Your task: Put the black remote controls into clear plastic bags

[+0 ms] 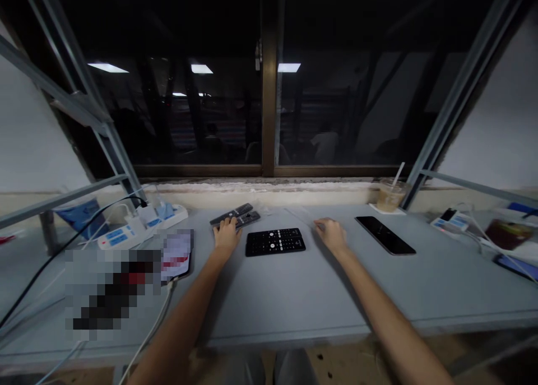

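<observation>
My left hand [227, 235] is at the back of the desk, left of the middle, with its fingers bent over a dark remote control [249, 219]. A second dark remote control [239, 210] lies right behind that one, partly overlapped. Between my hands, two black remote controls [275, 242] with white buttons lie flat, side by side and touching. Farther right, my right hand [332, 235] hovers low over the desk or rests on it, fingers curled together. Faint clear film [300, 211] shows near its fingertips; whether they pinch it is unclear.
A black phone [384, 235] lies to the right, with an iced drink cup [389, 195] behind it. Power strips [120, 236] and cables are at left and right. A charging phone [179, 256] lies left, beside a blurred-out patch. The grey desk [286, 301] meets a window ledge.
</observation>
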`<state>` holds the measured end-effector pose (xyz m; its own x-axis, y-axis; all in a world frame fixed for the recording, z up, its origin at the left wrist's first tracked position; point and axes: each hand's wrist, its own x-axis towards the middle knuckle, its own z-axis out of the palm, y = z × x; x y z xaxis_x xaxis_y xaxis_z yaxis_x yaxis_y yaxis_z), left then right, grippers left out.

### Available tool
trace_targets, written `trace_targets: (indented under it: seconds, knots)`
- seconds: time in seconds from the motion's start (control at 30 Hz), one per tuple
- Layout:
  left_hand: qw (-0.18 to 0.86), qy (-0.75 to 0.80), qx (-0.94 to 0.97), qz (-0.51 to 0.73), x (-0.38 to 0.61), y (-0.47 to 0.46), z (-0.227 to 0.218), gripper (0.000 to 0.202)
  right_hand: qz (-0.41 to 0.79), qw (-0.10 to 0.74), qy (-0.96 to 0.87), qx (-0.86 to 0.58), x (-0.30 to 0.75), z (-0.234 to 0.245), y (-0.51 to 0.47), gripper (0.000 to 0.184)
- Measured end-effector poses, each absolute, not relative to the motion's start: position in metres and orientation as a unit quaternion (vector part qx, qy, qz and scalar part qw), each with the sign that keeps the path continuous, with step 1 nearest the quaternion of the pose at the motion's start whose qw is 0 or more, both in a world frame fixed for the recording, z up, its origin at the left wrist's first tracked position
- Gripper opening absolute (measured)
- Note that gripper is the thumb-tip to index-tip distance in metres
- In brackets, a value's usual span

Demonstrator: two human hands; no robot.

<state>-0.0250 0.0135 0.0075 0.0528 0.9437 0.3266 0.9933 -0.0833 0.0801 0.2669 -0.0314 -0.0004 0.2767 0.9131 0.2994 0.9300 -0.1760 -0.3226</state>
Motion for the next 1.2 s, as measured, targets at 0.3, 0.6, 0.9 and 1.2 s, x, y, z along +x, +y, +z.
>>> trace_targets:
  seconds: [0.3,0.6,0.9,1.2]
  knots:
    - [0.087,-0.675,-0.719,-0.142,-0.025,0.017,0.005,0.028,0.016,0.145,-0.637,-0.757,0.266,-0.002,-0.031,0.035]
    - [0.045,-0.674,-0.720,-0.158,-0.027,0.020,0.009,0.041,0.081,0.061,-0.633,-0.768,0.262,-0.009,-0.033,0.048]
    - [0.066,-0.656,-0.715,-0.233,-0.030,0.019,0.012,0.042,0.090,0.064,-0.645,-0.756,0.268,-0.011,-0.031,0.051]
    - [0.043,-0.676,-0.699,-0.231,-0.030,0.019,0.004,0.040,-0.035,0.129,-0.630,-0.765,0.266,0.010,-0.042,0.037]
